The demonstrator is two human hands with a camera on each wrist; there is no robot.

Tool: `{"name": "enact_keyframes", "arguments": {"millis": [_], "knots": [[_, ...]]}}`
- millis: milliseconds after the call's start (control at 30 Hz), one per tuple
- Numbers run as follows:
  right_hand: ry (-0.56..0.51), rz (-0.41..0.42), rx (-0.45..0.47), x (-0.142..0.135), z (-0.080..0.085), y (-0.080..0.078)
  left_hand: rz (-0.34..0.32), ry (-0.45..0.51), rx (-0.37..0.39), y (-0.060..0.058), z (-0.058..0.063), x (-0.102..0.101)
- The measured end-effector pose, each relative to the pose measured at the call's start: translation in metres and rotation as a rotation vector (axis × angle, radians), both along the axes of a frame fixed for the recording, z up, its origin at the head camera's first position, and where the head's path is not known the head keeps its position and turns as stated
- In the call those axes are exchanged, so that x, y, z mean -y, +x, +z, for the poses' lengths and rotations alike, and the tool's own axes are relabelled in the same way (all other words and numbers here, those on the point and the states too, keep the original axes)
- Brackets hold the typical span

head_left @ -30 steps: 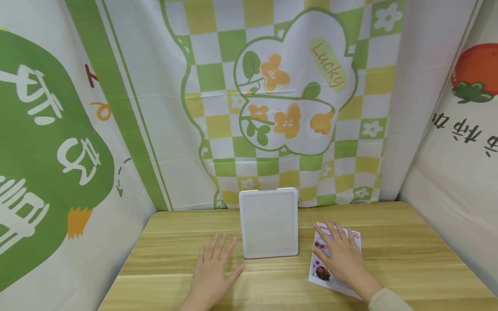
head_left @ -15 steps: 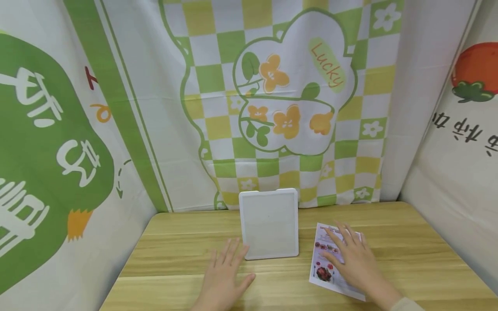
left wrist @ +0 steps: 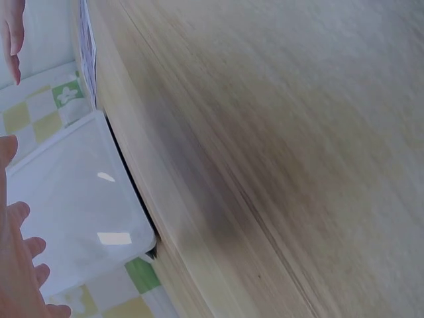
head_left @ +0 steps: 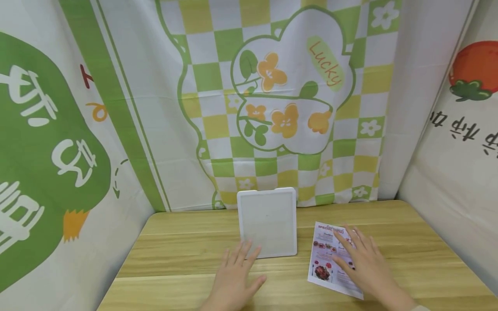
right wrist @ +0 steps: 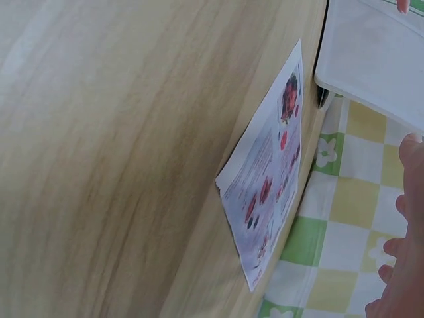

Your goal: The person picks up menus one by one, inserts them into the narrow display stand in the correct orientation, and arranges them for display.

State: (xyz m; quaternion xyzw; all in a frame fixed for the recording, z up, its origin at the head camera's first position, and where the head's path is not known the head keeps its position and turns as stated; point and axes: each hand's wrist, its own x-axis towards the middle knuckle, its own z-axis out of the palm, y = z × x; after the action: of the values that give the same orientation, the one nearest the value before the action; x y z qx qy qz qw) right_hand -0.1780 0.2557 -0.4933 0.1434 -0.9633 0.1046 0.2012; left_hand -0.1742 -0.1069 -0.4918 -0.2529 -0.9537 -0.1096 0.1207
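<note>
A white-framed upright board (head_left: 267, 222) with a blank pale face stands at the middle of the table. My left hand (head_left: 235, 276), fingers spread and holding nothing, is in front of its lower left corner, fingertips overlapping the frame in the head view. To the right lies a printed menu sheet (head_left: 324, 255) with food pictures. Over its right part is my right hand (head_left: 367, 263), fingers apart, covering some of the print. The right wrist view shows that hand (right wrist: 407, 245) raised off the sheet (right wrist: 271, 172). Glossy reflections show on the board (left wrist: 86, 199) in the left wrist view.
The wooden table (head_left: 175, 255) has a rounded far edge. Behind it hangs a checkered green, yellow and white cloth (head_left: 218, 99) with flowers. Printed cloth walls close in the left and right sides.
My left hand has moved right, its fingertips now overlapping the board's corner. My right hand has shifted right and slightly down, uncovering more of the menu sheet. Board and sheet stay in place.
</note>
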Motion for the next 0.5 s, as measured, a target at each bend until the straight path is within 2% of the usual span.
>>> {"name": "enact_keyframes", "arguments": {"millis": [267, 500], "knots": [[-0.017, 0.002, 0.033, -0.008, -0.002, 0.006, -0.027, -0.042, -0.034, 0.0, -0.002, -0.012], [-0.04, 0.006, 0.081, -0.011, -0.004, 0.013, -0.073, -0.051, -0.026, 0.001, -0.001, -0.023]]}}
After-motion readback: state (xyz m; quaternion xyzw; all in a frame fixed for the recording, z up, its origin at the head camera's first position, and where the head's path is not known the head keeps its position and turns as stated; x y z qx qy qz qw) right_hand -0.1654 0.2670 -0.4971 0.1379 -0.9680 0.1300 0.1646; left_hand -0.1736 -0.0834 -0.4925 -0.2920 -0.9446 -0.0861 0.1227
